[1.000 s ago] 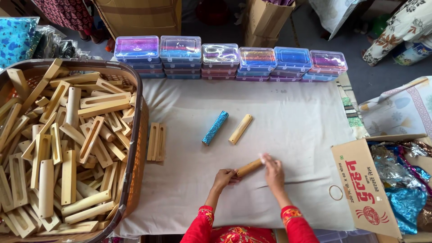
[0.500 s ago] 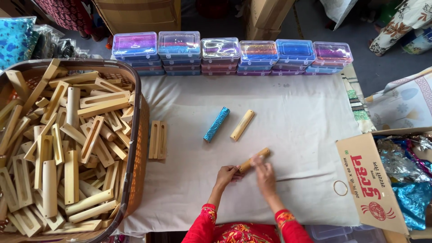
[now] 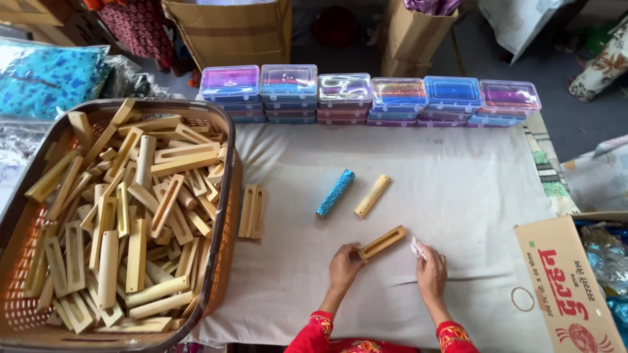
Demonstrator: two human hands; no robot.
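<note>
Left hand point(image 3: 345, 265) is where I pinch the near end of a slotted wooden stick point(image 3: 383, 242), which angles away rightward; beside it my right hand point(image 3: 431, 269) closes on a white scrap point(image 3: 417, 248).

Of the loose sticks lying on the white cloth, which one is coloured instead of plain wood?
The blue glittery stick, lying mid-cloth beside a plain stick. The left hand holds another plain, slotted one.

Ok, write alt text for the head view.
A left hand holds a slotted pale wooden stick on a white cloth-covered table, the right hand gripping something small and white. A basket of similar sticks sits left.
</note>
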